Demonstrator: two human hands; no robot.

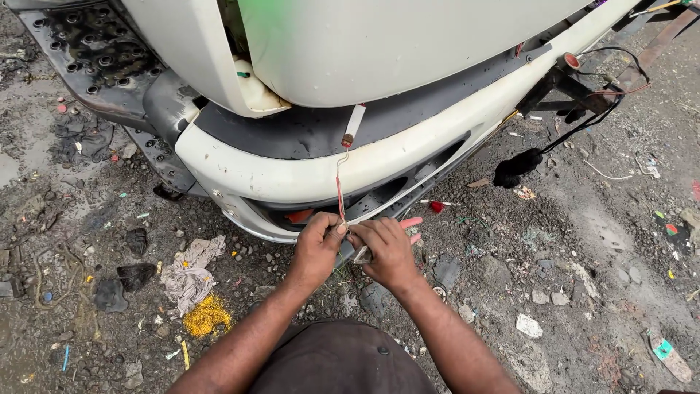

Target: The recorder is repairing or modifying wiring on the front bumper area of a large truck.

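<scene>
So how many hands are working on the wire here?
2. The left hand pinches the red wire below the white bumper; the right hand is beside it, touching, holding a small tool. No other hands are in view.

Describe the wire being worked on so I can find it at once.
Start at the white bumper of the vehicle. A thin red wire hangs from a small connector above its top edge, down its face, to the left hand and right hand. The other cables nearby are black.

light: soft, even daylight (overcast) | shadows: faint | focus: sharp — edges bend slightly, wide lens
</scene>
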